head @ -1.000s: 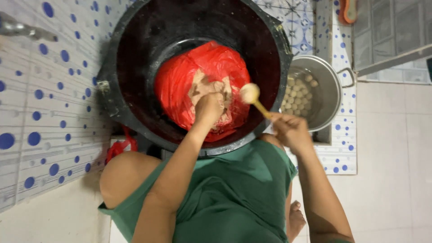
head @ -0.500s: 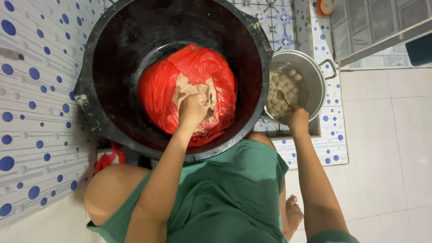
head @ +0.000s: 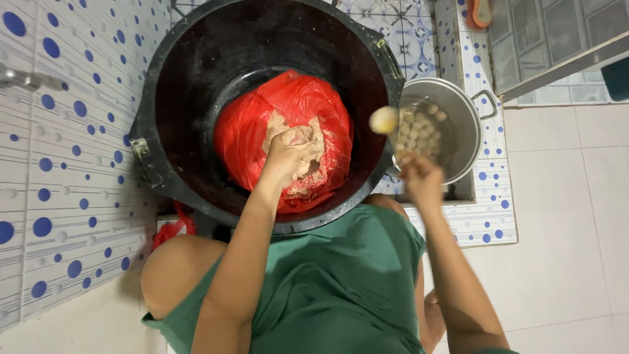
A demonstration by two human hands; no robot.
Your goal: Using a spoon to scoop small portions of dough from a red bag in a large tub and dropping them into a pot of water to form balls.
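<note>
Left: wide black round plastic tub (head: pixel 196 98) against the blue-dotted white tile wall (head: pixel 59 164), red plastic bag (head: pixel 249 131) spread open inside it holding pale beige paste (head: pixel 308 160). Left hand (head: pixel 288 154) is down in the bag, grip clenched on a lump of that paste. Right: right hand (head: pixel 420 178) grasps a spoon, handle blurred, carrying a round pale ball (head: pixel 384 120) just over the rim of the steel pot (head: pixel 468 124), which holds many similar pale balls (head: pixel 419 134).
</note>
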